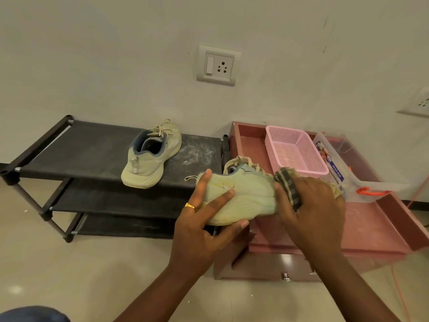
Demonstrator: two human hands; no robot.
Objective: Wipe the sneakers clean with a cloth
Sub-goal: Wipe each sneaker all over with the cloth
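Note:
A pale green sneaker [248, 194] is held in the air on its side, between the shoe rack and the pink cabinet. My left hand [204, 219] grips its heel end, fingers across the side and thumb under the sole. My right hand [311, 203] holds a dark checked cloth [289, 184] against the toe end and hides most of the toe. The second pale green sneaker [151, 156] stands on the top shelf of the black shoe rack [92, 154], heel toward me.
A pink low cabinet [371, 228] with a raised rim stands to the right of the rack. On it are a pink mesh basket [294, 152] and a clear plastic box [348, 168] with orange clips. A wall socket [218, 65] is above. An orange cable [399, 296] runs down at the right.

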